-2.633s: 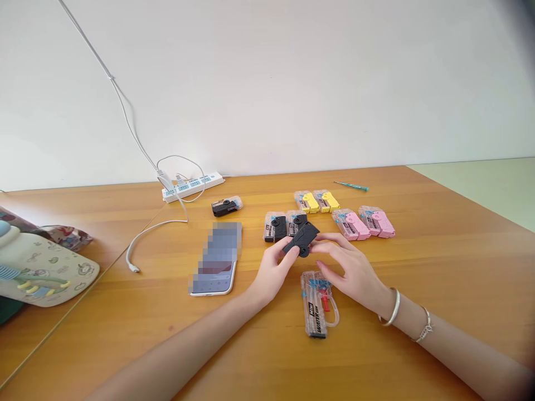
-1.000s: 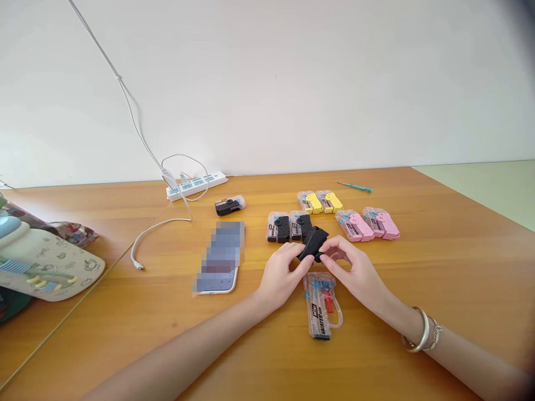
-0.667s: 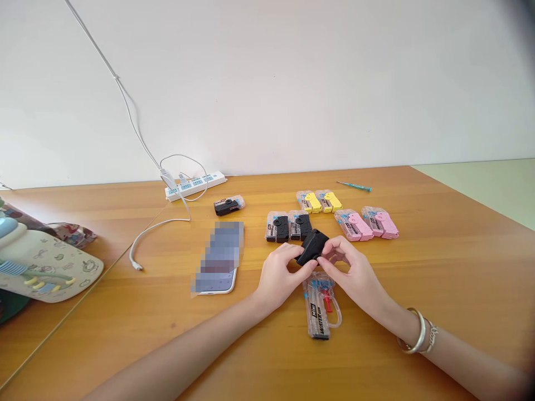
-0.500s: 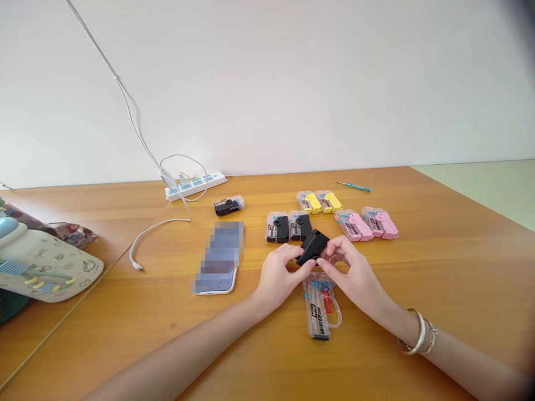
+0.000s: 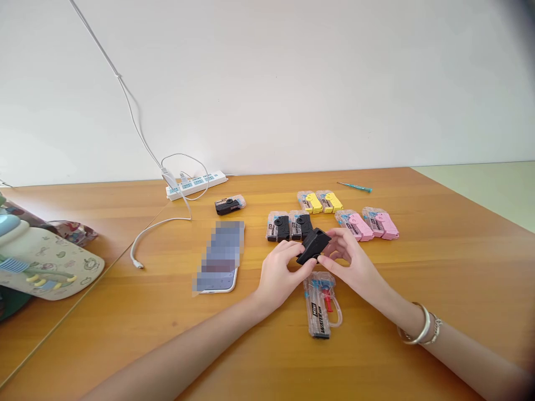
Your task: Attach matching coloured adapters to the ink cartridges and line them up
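Note:
Between both hands, just above the table, is a black plastic water gun part [image 5: 313, 245], tilted. My left hand [image 5: 278, 275] pinches its left side with thumb and fingers. On the other side, my right hand [image 5: 355, 266] has its thumb at the lower corner and its curved fingertips by the right edge; part of that contact is hidden. Below them lies a clear toy water gun body [image 5: 318, 312] with "MINI WATER GUN" lettering, a red piece inside and a clear tube looping out to its right.
Behind the hands lie black water guns [image 5: 278, 227], yellow water guns [image 5: 310, 202] and pink water guns [image 5: 381, 224]. One more black water gun [image 5: 229, 205] is farther left. A phone [image 5: 221, 259], charging cable [image 5: 161, 224], power strip [image 5: 198, 185], screwdriver [image 5: 355, 187] and patterned bag [image 5: 54, 262] are also around.
My right hand's fingers have lifted and spread slightly around the right edge of the black part. The left hand keeps its pinch, and the part has barely shifted.

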A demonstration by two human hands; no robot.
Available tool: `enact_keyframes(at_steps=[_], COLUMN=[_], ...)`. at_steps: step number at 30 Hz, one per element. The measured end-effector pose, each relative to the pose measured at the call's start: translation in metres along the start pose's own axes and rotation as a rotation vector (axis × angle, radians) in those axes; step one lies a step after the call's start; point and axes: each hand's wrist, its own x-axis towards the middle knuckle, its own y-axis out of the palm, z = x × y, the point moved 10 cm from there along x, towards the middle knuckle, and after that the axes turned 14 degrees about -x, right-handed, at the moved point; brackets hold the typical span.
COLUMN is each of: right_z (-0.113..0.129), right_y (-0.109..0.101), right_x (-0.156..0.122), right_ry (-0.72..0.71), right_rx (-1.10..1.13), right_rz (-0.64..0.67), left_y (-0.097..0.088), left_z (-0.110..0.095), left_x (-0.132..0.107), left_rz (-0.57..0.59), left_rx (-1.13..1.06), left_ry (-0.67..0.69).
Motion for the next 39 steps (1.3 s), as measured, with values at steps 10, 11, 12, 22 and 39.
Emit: enact_keyframes(at_steps=[10,11,12,22,39], right_z=[-0.020,-0.024,-0.026,-0.053,-0.034], right_y=[0.004,0.001,-0.002,-0.015,0.015], right_x=[0.007,0.008,0.008,0.015,0.006], right_ry=[0.135,0.164,0.189,0.336,0.279], right_rx=[0.238,0.266,0.288,0.480,0.493], right_rz=[0.106,0.081,0.058,-0.030,0.200], left_y=[0.000,0.000,0.000,0.040,-0.005], left_z=[0.001,0.002,0.002,-0.014,0.031], left_x=[-0.002,-0.002,-0.002,-0.018,0.002], left_rz=[0.022,0.019,0.025,0.385,-0.104], left_rx=[-0.157,-0.191,-0.222,0.121,-0.741], left_ry=[0.008,-0.002,-0.010,0.160,-0.202])
